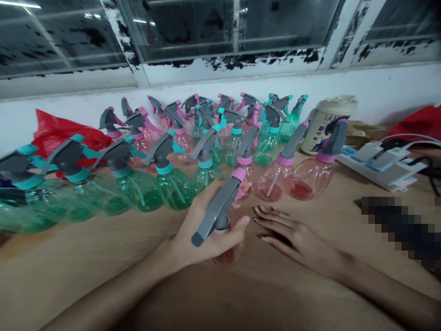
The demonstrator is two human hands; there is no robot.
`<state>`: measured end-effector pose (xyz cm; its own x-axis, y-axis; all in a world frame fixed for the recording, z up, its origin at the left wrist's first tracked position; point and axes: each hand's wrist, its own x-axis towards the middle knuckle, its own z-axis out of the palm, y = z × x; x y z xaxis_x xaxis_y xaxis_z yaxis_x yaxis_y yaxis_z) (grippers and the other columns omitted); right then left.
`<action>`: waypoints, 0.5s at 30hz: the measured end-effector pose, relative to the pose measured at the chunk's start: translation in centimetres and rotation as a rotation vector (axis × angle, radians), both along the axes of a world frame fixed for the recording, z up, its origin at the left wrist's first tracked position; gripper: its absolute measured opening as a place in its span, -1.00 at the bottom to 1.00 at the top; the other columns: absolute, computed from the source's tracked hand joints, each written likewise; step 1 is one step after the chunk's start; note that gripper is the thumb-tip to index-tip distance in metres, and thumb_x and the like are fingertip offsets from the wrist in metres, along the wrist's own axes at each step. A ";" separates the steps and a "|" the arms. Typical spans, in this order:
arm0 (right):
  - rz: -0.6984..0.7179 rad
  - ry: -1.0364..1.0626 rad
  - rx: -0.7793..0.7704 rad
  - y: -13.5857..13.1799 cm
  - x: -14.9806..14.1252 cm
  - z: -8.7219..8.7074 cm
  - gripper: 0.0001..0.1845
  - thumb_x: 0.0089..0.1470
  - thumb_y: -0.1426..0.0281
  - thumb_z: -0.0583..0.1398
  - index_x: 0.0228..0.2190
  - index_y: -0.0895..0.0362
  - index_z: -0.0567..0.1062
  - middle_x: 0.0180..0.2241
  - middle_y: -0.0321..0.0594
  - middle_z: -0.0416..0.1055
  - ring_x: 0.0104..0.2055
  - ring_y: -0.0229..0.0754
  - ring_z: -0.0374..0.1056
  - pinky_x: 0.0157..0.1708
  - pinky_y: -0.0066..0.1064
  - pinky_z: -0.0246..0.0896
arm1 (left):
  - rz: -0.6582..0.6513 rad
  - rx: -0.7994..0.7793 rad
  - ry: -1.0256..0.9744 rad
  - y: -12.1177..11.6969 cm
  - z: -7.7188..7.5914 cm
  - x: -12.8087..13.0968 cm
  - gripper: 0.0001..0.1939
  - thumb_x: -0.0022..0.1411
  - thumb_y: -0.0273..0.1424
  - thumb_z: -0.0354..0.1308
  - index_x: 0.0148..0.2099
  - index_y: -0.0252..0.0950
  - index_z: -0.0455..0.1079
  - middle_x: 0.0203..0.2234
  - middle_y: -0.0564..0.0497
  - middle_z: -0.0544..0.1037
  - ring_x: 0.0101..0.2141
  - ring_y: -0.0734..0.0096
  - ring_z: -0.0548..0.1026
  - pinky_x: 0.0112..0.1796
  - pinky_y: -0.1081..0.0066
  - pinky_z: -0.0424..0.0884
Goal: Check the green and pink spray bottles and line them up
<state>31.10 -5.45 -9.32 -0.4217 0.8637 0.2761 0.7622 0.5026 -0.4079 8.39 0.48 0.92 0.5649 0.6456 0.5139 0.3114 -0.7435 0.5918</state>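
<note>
My left hand [203, 225] is wrapped round the neck of a pink spray bottle [220, 209] with a grey trigger head and pink nozzle. Most of its body is hidden behind the fingers and palm. To the right, my right hand [292, 232] rests on the table with its fingers stretched out, holding nothing. Beyond the hands stand two pink spray bottles [275, 181] [312, 177]. A row of green spray bottles [175, 186] with turquoise collars runs off to the left, and more pink and green ones are crowded behind.
At the back right stands a cream tumbler [324, 119] with dark print. A white power strip [375, 170] with plugs and cables lies right of it. Red plastic [65, 133] lies at the back left, and more red plastic [418, 126] at the far right. Windows [234, 32] rise behind the wooden table [113, 243].
</note>
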 end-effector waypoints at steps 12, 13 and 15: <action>0.019 0.011 -0.010 0.1 0.0 0.2 -0.54 0.18 0.29 0.06 0.11 0.02 0.24 0.16 -0.19 0.20 0.21 -0.10 0.05 0.17 -0.07 0.02 | 0.066 0.079 0.018 0.0 0.4 0.2 -0.84 0.05 -0.46 0.07 -0.38 -0.19 0.10 -0.51 0.11 0.24 -0.52 0.43 0.33 -0.47 0.39 0.33; 0.020 0.009 -0.007 0.1 0.0 0.2 -0.54 0.18 0.29 0.06 0.11 0.02 0.25 0.16 -0.20 0.20 0.21 -0.10 0.05 0.17 -0.07 0.02 | 0.071 0.083 0.017 0.0 0.4 0.2 -0.85 0.06 -0.46 0.07 -0.37 -0.19 0.12 -0.50 0.11 0.26 -0.51 0.43 0.35 -0.46 0.39 0.34; 0.022 0.003 -0.005 0.1 0.0 0.2 -0.55 0.18 0.29 0.06 0.10 0.02 0.25 0.16 -0.21 0.20 0.21 -0.10 0.05 0.16 -0.08 0.03 | 0.071 0.089 0.014 0.0 0.4 0.2 -0.89 0.08 -0.46 0.06 -0.34 -0.21 0.17 -0.49 0.09 0.31 -0.50 0.42 0.37 -0.44 0.39 0.35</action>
<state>31.13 -5.38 -9.09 -0.4400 0.8556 0.2728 0.7497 0.5172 -0.4129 8.57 0.47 1.29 0.5268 0.6367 0.5631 0.3731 -0.7685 0.5199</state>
